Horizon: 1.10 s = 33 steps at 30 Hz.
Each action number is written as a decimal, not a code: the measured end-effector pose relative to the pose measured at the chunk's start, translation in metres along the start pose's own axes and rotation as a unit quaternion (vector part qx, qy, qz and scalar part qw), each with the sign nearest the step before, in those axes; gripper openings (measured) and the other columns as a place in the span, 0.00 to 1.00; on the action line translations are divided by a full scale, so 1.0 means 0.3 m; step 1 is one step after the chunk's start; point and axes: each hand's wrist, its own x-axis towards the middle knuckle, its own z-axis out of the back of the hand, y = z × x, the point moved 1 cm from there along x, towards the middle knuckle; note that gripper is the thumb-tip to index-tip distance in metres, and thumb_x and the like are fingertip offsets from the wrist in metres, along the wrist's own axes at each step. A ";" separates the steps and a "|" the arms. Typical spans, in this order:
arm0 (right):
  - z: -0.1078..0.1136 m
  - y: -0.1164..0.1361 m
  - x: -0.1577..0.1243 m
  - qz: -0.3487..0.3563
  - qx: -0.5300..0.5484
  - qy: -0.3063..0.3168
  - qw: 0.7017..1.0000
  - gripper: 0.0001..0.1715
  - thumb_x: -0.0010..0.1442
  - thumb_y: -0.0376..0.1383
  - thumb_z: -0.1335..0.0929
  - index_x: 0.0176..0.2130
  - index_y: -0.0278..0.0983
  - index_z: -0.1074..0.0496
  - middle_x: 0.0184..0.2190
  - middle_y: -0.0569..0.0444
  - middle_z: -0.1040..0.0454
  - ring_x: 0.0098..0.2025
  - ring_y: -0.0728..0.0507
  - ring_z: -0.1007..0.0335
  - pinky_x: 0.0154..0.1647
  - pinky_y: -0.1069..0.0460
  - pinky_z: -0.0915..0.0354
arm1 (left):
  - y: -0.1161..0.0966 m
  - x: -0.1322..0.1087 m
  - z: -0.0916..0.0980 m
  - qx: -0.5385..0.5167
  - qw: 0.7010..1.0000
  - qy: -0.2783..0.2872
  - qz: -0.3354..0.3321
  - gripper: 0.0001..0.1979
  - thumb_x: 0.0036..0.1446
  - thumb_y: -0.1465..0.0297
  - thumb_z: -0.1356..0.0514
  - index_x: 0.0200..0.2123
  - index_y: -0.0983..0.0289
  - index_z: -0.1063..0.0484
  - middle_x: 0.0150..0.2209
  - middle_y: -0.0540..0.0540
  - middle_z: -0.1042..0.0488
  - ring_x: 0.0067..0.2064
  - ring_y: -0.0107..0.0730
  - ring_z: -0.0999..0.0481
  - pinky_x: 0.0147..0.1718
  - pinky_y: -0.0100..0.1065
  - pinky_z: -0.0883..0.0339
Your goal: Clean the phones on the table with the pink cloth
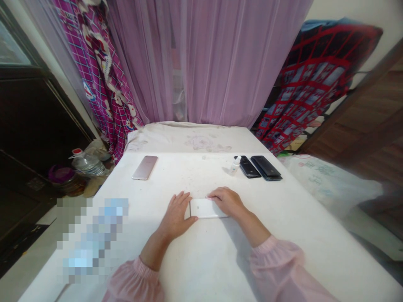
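Note:
A white phone [203, 208] lies flat on the white cloth-covered table [201, 260] in front of me. My left hand [177, 216] rests at its left end, fingers stretched forward and the thumb against the phone's lower left corner. My right hand [227, 200] lies over the phone's right end with its fingers curled down onto it. Both wrists wear pink gathered sleeves.
A rose-gold phone [145, 167] lies at the far left of the table. Two black phones [247, 167] [266, 167] and a small white bottle [235, 165] sit at the far right. A blurred patch covers the near left. Purple curtains hang behind; bottles stand on the floor at left.

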 end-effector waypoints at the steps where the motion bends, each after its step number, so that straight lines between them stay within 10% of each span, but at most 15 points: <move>1: 0.011 -0.025 -0.005 -0.011 0.003 0.007 1.000 0.15 0.60 0.32 0.35 0.38 0.45 0.20 0.39 0.57 0.20 0.43 0.44 0.28 0.43 0.52 0.37 | -0.003 0.000 0.003 0.000 1.000 0.002 0.000 0.28 0.54 0.62 0.38 0.57 0.63 0.38 0.64 0.61 0.40 0.67 0.49 0.47 0.63 0.56 0.55; 13: -0.031 0.126 0.063 0.021 -0.017 0.056 0.998 0.15 0.62 0.33 0.37 0.41 0.44 0.21 0.40 0.54 0.21 0.45 0.44 0.30 0.45 0.53 0.40 | -0.012 -0.001 0.005 0.019 1.000 0.012 0.004 0.29 0.54 0.63 0.38 0.58 0.66 0.39 0.64 0.63 0.41 0.67 0.50 0.48 0.63 0.56 0.56; 24: 0.034 -0.093 -0.025 -0.030 0.036 0.029 0.998 0.11 0.59 0.33 0.34 0.37 0.41 0.21 0.38 0.55 0.21 0.42 0.45 0.29 0.42 0.53 0.38 | -0.013 0.001 0.005 0.032 0.999 0.014 0.005 0.29 0.55 0.63 0.38 0.58 0.67 0.39 0.64 0.64 0.41 0.67 0.49 0.48 0.64 0.55 0.56; 33: -0.028 0.055 0.029 0.030 0.028 0.005 0.999 0.14 0.60 0.30 0.35 0.38 0.42 0.21 0.38 0.55 0.21 0.43 0.44 0.29 0.45 0.51 0.38 | -0.022 0.003 0.012 0.041 0.999 0.017 0.009 0.29 0.55 0.62 0.38 0.58 0.64 0.38 0.64 0.62 0.42 0.67 0.48 0.48 0.64 0.55 0.56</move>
